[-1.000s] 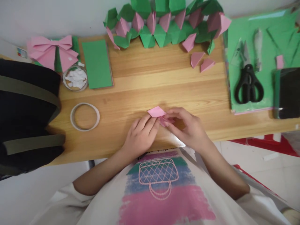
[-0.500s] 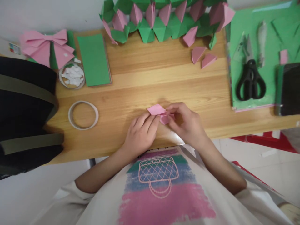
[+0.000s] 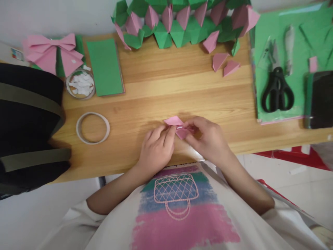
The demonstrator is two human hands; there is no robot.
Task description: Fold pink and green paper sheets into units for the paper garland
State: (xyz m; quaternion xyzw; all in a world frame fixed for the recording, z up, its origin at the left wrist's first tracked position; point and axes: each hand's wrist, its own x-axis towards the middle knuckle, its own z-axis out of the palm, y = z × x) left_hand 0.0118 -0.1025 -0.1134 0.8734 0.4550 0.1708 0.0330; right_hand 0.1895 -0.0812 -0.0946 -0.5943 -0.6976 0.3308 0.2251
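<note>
Near the table's front edge, a small folded pink paper piece [image 3: 174, 120] is held between both hands. A bit of white shows in its fold. My left hand [image 3: 157, 146] grips its left side with bent fingers, the fingertips pressed against the paper. From the right, my right hand [image 3: 207, 140] pinches the other side between thumb and fingers, hiding part of it. Similar folded pink pieces [image 3: 220, 61] lie farther back on the table. Behind them stands a long row of folded green [image 3: 179, 34] and pink paper shapes.
On the left are a tape roll [image 3: 93, 128], a round container of white scraps [image 3: 80, 83], a stack of green paper [image 3: 105, 66], a pink paper bow [image 3: 55, 52] and a black bag [image 3: 28, 128]. Black-handled scissors [image 3: 278, 86] and a dark box [image 3: 320, 99] lie on green sheets at right.
The pink piece is spread a little wider, and a bit of white now shows in its fold. My right hand has shifted slightly; both hands keep hold of the paper.
</note>
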